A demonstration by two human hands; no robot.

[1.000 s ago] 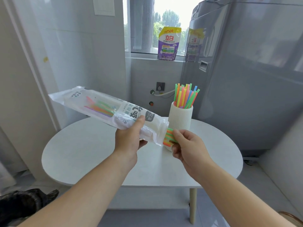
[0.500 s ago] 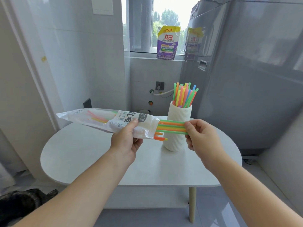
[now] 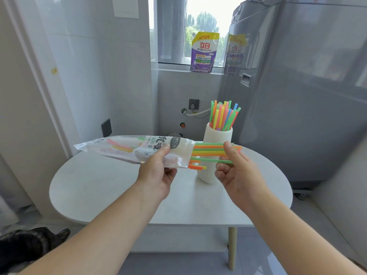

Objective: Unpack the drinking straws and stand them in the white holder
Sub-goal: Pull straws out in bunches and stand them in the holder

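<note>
My left hand [image 3: 156, 173] grips a clear plastic straw packet [image 3: 139, 149], held level above the table. Several green, orange and yellow straws [image 3: 208, 150] stick out of its open right end. My right hand [image 3: 236, 169] pinches their far ends between thumb and fingers, in front of the white holder. The ribbed white holder [image 3: 216, 147] stands on the round white table [image 3: 99, 187] and has several coloured straws [image 3: 223, 116] upright in it. A few straws stay deep inside the packet.
A large grey appliance [image 3: 297, 106] fills the right side, close behind the holder. A purple detergent pouch [image 3: 204, 52] stands on the window sill. A dark bag [image 3: 29, 247] lies on the floor at the lower left.
My left hand lowered the packet to level. My right hand drew a bunch of straws farther out of its open end, toward the right.
</note>
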